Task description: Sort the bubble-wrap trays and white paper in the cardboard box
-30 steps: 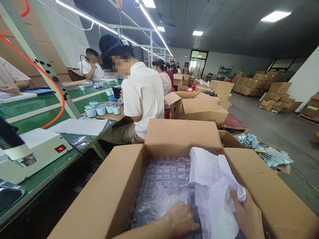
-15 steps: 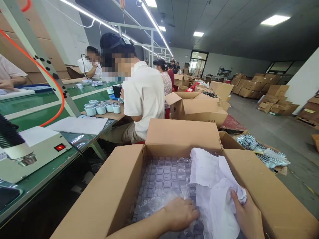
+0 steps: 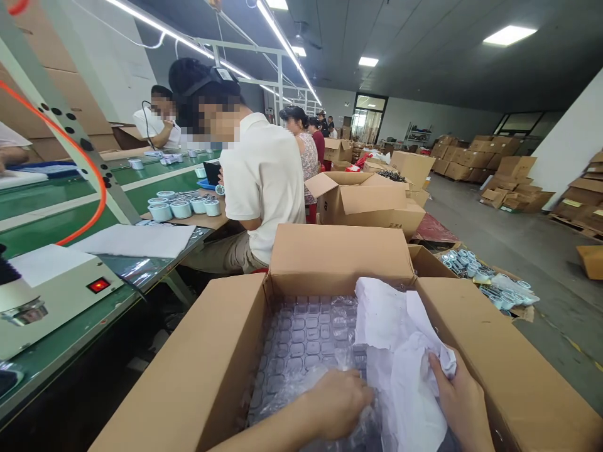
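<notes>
An open cardboard box [image 3: 340,251] stands in front of me, its flaps spread. Inside lie rows of small clear squarish pieces [image 3: 313,336] under crumpled clear plastic film [image 3: 282,392]. My left hand [image 3: 340,402] is closed on a bunch of that film near the middle of the box. On the right, my right hand [image 3: 461,402] pinches the edge of a crumpled white paper sheet [image 3: 405,364] between thumb and fingers. The sheet hangs over the right part of the pieces and hides them.
To the left is a green workbench [image 3: 141,270] with a white machine [image 3: 61,292] with a red switch. A co-worker in a white shirt [image 3: 268,182] sits ahead beside light-blue cups [image 3: 181,207]. More open boxes [image 3: 372,204] stand beyond; light-blue parts [image 3: 490,276] lie at right.
The view has shifted slightly to the right. Both hands keep their holds on the film and the paper, with hardly any movement in the box.
</notes>
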The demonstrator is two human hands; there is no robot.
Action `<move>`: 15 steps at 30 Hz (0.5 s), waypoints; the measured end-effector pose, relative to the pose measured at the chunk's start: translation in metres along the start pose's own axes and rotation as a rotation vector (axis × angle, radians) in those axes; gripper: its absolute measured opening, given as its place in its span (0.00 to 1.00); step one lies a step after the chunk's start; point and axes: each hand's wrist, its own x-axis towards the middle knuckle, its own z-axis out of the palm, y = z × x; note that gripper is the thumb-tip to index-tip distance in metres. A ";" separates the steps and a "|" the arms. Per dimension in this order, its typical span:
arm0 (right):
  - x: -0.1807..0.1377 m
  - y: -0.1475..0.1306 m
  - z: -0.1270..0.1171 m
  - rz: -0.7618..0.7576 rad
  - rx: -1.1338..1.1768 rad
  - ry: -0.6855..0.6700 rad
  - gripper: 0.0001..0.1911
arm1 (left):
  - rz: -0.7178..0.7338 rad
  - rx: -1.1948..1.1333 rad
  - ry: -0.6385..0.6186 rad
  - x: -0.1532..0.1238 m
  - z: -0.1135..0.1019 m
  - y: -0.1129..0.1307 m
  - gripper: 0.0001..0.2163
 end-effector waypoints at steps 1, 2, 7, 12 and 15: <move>0.000 0.000 0.000 -0.003 -0.004 -0.006 0.46 | -0.015 0.004 -0.039 -0.001 -0.001 0.001 0.11; 0.000 0.000 0.000 -0.002 -0.007 -0.013 0.45 | -0.027 0.015 -0.075 -0.001 0.000 0.001 0.09; 0.000 0.000 0.001 -0.013 0.009 0.006 0.44 | 0.044 0.096 0.016 0.002 0.017 0.007 0.14; -0.001 -0.002 0.000 0.036 -0.005 -0.030 0.43 | 0.124 0.203 0.027 0.008 0.033 0.001 0.04; 0.000 -0.003 0.000 0.024 0.009 -0.016 0.43 | 0.075 0.085 0.038 0.009 0.028 -0.004 0.02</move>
